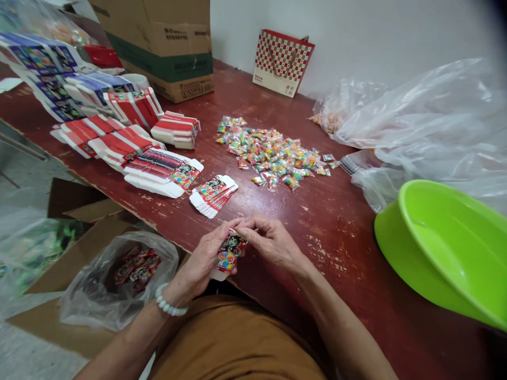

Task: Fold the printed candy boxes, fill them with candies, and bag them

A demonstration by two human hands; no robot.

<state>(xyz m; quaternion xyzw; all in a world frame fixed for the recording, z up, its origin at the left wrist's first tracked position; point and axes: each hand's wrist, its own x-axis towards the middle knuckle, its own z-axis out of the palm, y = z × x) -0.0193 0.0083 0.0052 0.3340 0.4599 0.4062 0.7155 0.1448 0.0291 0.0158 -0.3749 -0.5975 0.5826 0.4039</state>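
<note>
A small printed candy box point(228, 252), red with a black and white cartoon figure, is held over the table's front edge. My left hand point(208, 252) wraps around its left side, and a white flap shows at its lower end. At the upper end, my right hand point(263, 238) has thumb and fingers closed on the box's top edge. Just beyond the hands lies a fanned stack of flattened candy boxes point(214, 194). Farther back is a spread pile of small clear packets of colourful candy point(273, 153).
Stacks of red flat boxes point(137, 145) and blue ones point(99, 87) line the left. A large cardboard carton point(158, 47) and a checkered paper bag point(282, 63) stand behind. At right are clear plastic bags point(428, 116) and a green basin point(396, 237). A lined carton point(91, 295) holds filled boxes below.
</note>
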